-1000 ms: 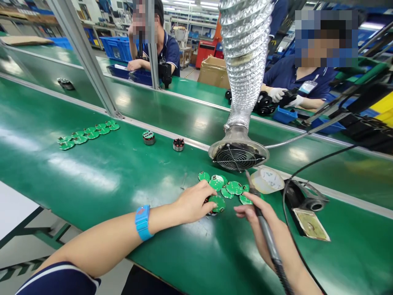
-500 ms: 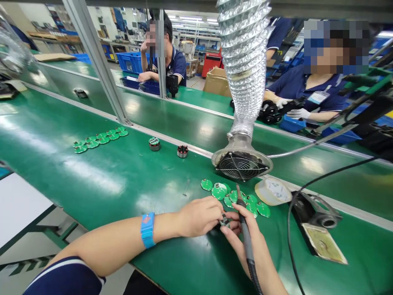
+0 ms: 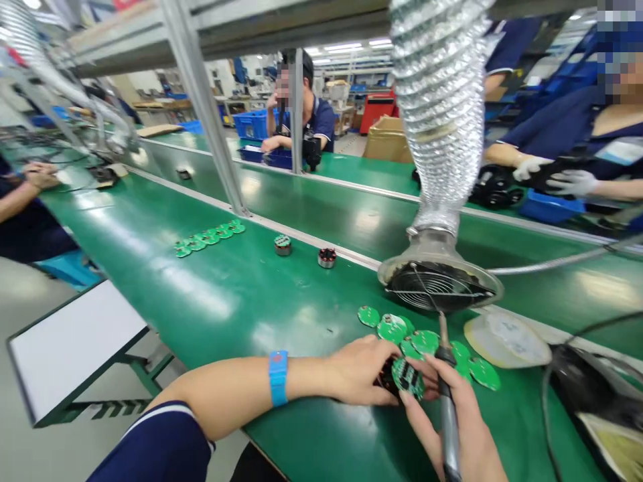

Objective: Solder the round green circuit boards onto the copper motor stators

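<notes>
My left hand [image 3: 359, 369], with a blue band on its wrist, grips a dark round motor part [image 3: 386, 379] with reddish windings. Against that part sits a green round circuit board [image 3: 408, 378], its face toward the camera, pinched by the fingers of my right hand [image 3: 465, 415]. A soldering iron [image 3: 449, 408] also rests in my right hand, its tip pointing up and away. Just beyond my hands, several green round boards [image 3: 392, 327] lie on the green table [image 3: 281, 314].
A fume duct with a fan hood [image 3: 442, 278] hangs close above the boards. To its right are a tape roll [image 3: 507, 338] and a soldering iron stand [image 3: 587, 381]. Farther left stand two motor parts [image 3: 327, 258] and a row of boards [image 3: 211, 237]. People sit across and at far left.
The view has turned left, so the scene has shifted right. The green board between my hands now faces the camera, and the dark motor part shows beside it.
</notes>
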`<state>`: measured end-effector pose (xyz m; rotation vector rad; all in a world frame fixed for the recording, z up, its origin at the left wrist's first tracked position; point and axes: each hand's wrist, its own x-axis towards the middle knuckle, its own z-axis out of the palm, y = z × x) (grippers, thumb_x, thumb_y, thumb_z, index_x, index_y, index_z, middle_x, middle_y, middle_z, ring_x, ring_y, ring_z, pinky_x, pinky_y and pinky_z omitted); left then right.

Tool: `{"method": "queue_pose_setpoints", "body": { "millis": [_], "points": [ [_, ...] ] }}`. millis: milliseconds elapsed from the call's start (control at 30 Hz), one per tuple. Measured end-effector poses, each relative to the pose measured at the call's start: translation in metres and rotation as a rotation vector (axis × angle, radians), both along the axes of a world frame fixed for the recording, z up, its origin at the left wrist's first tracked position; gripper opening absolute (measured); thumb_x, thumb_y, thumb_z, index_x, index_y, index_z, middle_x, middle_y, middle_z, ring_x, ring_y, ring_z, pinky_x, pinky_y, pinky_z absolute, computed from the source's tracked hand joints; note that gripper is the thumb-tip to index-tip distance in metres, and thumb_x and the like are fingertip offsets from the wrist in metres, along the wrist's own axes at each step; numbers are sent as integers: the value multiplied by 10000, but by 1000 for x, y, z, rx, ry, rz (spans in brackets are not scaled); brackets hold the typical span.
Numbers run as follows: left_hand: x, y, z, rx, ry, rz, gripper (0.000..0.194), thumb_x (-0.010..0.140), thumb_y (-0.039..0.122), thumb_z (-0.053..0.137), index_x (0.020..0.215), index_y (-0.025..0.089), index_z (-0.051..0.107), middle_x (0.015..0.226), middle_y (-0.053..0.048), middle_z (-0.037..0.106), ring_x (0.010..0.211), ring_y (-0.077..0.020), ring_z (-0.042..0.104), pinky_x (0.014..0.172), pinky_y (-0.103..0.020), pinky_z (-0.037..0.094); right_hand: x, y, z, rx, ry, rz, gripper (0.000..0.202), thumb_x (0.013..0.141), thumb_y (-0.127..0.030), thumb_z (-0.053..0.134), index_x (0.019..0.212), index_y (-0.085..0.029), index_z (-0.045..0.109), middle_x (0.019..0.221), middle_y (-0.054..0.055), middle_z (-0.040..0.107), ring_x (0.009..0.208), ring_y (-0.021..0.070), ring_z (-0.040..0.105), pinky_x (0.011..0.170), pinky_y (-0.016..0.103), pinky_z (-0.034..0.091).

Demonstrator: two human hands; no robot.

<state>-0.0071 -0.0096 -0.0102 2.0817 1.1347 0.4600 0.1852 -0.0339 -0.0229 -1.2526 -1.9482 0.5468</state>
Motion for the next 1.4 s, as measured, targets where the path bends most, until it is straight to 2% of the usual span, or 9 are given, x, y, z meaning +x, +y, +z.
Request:
{"method": "queue_pose_setpoints", "body": {
  "millis": [100,200,300,467,767,933,1133,1267,1400],
  "points": [
    [-5,-1,3,-73,-135,-63,680,734,269,770,1317,162,434,1283,-159,588,1190,-317,573,1006,-443,490,5,2,12,78,-88,84,431,909,-335,572,1314,-242,456,1128,99,701,950,264,710,818,418,603],
    [-8,-3,4,-101,-125,-19,607,776,241,717,1311,164,441,1295,-155,574,1203,-320,552,1023,-484,473,8,4,19,115,-162,135,423,919,-221,538,1333,-250,459,1075,81,682,937,240,685,795,386,599],
    [-6,-4,3,-113,-79,42,574,763,219,741,1273,171,480,1265,-141,595,1186,-321,556,1026,-513,469,7,3,20,106,-183,178,478,909,-155,532,1367,-260,443,1015,69,668,877,224,654,753,363,595],
    [-3,-6,-3,-111,-121,60,659,771,127,708,1363,195,426,1344,-141,578,1257,-303,547,1067,-523,461,4,1,17,61,-132,256,540,897,-94,503,1397,-282,420,1095,83,660,945,236,638,802,392,586],
    [-3,-6,-13,-116,-155,73,692,799,103,646,1428,216,383,1431,-129,546,1332,-281,515,1131,-529,421,2,1,9,-90,14,135,449,912,-175,537,1343,-275,465,1113,87,647,1004,248,647,872,439,582],
    [-2,-6,-11,-129,-159,78,659,826,122,593,1435,203,354,1469,-144,494,1352,-278,488,1150,-541,390,-4,-2,5,-72,16,96,467,911,-158,524,1357,-279,451,1151,93,654,1032,257,624,886,458,571],
    [2,-12,2,25,-207,120,634,727,42,534,1323,213,401,1344,-115,496,1273,-262,486,1083,-496,440,0,-1,7,-74,-44,111,563,850,-122,574,1375,-282,448,1196,106,624,1065,275,610,918,492,544],
    [12,-17,4,68,-197,229,448,804,153,597,1224,224,457,1207,-86,539,1157,-259,529,1001,-471,472,2,-2,8,-38,-44,163,695,764,-30,515,1414,-258,419,1216,112,631,1084,279,595,932,495,529],
    [20,-19,-1,105,-148,288,423,830,203,631,1222,228,475,1165,-82,579,1076,-258,554,935,-456,485,3,-2,5,-22,5,210,790,697,1,475,1442,-247,384,1313,108,607,1170,275,574,979,495,505]
  ]
}}
